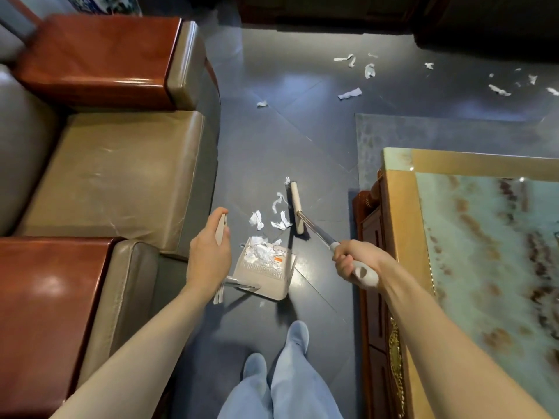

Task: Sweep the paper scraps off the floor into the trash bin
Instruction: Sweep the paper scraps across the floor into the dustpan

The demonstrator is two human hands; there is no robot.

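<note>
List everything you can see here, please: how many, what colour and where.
dustpan: one, beige, on the floor between the hands, long handle upright
scraps in the dustpan: a heap, white
scraps by the broom head: several, white, on the floor just beyond the dustpan
far scraps: many, white, scattered far right
broom: one, beige head, metal shaft, pale grip, head on the floor
floor: dark grey tiles
armchair: one, olive-brown leather, red-brown wooden arms, left
table: one, wooden frame, green marbled top, right
legs: two, pale blue, bottom centre
left hand: grips the dustpan's handle
right hand: grips the broom's handle
</note>
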